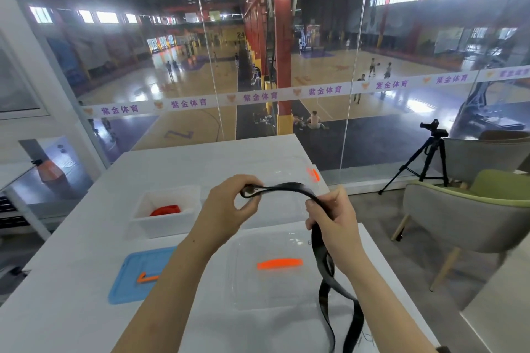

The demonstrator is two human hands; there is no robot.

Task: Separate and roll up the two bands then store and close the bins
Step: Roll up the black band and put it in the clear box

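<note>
**Black band starting into a roll, red band in its bin**

At the left of the worktop (pixel 71 295) lies a blue lid (pixel 129 292), set off so the white bin (pixel 160 226) behind it stays open. The red band (pixel 165 210) sits bunched inside that bin.

The left hand (pixel 226 209) pinches one end of the black band (pixel 317 241) between thumb and fingertips, its grip clenched on a small curl (likely the core of the roll).

The right hand (pixel 335 218) has its grip closed round the band further along, probably to keep the span taut and flat for winding. The slack hangs below it, twisted, toward the worktop's near edge.

Under the hands lies a clear lid (pixel 252 292), with what looks like its clear bin (pixel 281 169) behind, within reach for storing the roll.
</note>
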